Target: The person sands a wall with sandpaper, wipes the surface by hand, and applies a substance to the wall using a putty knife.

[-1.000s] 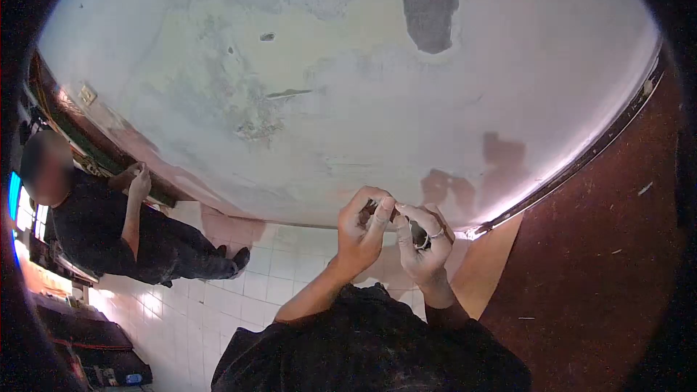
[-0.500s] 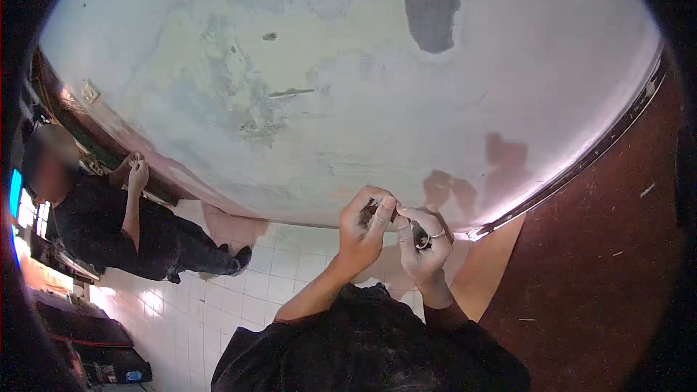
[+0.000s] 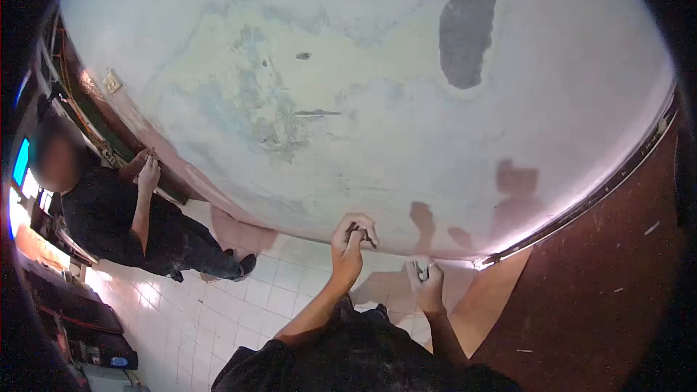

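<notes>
In front of the lower wall (image 3: 406, 174), my left hand (image 3: 351, 241) is raised with its fingers curled over toward the thumb. A small dark sliver shows by its fingertips, too small to name. Lower and to the right is my right hand (image 3: 425, 276), apart from the left, pale with dust, its fingers bent in and a ring on one of them. What it holds, if anything, is hidden. Higher up, the whitish wall carries a dark grey patch (image 3: 467, 42), a thin dark gouge (image 3: 317, 113) and a small dark chip (image 3: 303, 56).
At the left, a person (image 3: 123, 210) in dark clothes stands by the wall, hands together. White floor tiles (image 3: 218, 312) run below. A reddish-brown surface (image 3: 588, 283) fills the right side. Dark bags (image 3: 91, 334) lie at lower left; a wall switch (image 3: 112, 80) sits upper left.
My hands were close together at the fingertips and are now apart. The right hand has dropped lower, the left has shifted slightly left and down. The view has tilted up a little.
</notes>
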Demonstrator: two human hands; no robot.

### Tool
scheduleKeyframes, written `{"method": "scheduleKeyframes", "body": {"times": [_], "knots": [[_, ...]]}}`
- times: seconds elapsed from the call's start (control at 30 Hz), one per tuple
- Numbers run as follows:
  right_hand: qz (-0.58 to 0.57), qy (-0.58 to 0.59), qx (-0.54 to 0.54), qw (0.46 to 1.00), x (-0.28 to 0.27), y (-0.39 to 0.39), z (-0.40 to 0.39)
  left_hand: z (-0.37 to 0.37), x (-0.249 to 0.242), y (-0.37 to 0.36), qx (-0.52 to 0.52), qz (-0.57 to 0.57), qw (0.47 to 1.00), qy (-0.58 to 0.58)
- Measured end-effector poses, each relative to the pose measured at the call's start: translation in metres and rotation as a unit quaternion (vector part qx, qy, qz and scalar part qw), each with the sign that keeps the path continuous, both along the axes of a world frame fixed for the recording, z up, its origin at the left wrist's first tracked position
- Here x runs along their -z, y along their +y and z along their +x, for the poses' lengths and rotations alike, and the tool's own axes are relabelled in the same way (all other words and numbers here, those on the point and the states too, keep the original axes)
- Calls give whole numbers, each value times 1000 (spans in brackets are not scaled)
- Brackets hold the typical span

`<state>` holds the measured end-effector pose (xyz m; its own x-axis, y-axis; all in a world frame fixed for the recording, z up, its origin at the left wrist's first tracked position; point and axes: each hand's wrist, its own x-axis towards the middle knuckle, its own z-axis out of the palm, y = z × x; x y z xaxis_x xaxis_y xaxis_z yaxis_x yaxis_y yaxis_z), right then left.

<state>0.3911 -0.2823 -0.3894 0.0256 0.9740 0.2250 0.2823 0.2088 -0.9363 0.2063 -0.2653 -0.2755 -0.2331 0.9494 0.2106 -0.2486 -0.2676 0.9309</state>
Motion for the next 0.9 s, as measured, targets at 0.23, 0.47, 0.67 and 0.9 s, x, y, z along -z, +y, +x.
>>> {"method": "scheduleKeyframes", "body": {"times": [0.23,0.47,0.67,0.9], "knots": [[-2,-65,15,998,43,-2,14,-19,25,1,-51,-12,998,-24],[29,-67,9,997,12,40,-9,-27,26,4,-77,-14,995,-54],[74,-81,-4,994,8,61,-38,-56,29,3,-106,-22,992,-63],[9,-80,-28,996,12,46,-85,-114,42,10,-128,-31,988,-77]]}}
